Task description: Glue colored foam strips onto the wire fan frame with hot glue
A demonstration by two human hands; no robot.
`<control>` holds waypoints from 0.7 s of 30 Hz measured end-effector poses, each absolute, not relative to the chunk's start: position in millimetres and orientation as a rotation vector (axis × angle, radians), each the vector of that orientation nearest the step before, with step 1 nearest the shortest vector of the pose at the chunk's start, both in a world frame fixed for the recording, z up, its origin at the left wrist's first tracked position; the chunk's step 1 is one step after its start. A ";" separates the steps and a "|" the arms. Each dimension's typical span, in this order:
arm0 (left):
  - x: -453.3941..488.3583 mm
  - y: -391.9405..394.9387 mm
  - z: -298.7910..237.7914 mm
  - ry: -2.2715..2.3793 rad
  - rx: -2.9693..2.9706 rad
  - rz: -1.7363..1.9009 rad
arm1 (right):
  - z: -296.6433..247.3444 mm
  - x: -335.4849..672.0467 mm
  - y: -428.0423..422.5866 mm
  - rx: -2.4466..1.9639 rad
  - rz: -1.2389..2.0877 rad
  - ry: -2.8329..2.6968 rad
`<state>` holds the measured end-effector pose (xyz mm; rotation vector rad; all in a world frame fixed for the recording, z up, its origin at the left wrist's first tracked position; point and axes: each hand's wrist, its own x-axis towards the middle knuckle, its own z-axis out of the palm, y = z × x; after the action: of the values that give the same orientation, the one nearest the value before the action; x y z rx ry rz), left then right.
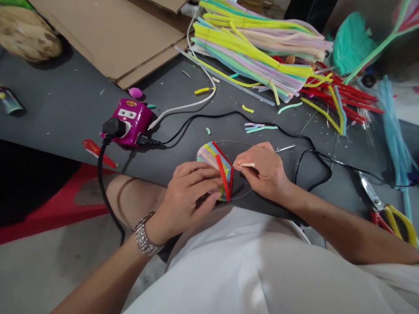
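My left hand (190, 192) is closed on a fan-shaped piece (214, 163) made of pastel pipe cleaners edged in red, held at the near edge of the dark grey table (72, 104). My right hand (262, 170) pinches a short pale stick (247, 165) against the fan's red tip. A thin wire hoop (229, 144) runs around the fan. A metal watch sits on my left wrist.
A big heap of coloured pipe cleaners (258, 52) lies at the back right. A magenta power strip (129, 122) with black cords sits left of the fan. Yellow-handled scissors (389, 209) lie at the right edge. Flat cardboard (114, 35) covers the back left.
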<state>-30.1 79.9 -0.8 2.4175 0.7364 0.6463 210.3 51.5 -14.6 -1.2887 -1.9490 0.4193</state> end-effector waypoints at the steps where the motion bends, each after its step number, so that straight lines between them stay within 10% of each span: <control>1: -28.5 79.6 0.1 0.738 2.408 0.644 | -14.5 210.2 51.5 -1.296 0.419 -1.952; 21: -8.8 88.6 1.1 0.697 2.281 0.464 | -16.4 208.3 51.2 -1.319 0.373 -1.873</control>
<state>-8.8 88.6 1.1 2.2814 0.6974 0.4644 208.3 51.2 -16.4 -1.3194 -1.8727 0.3730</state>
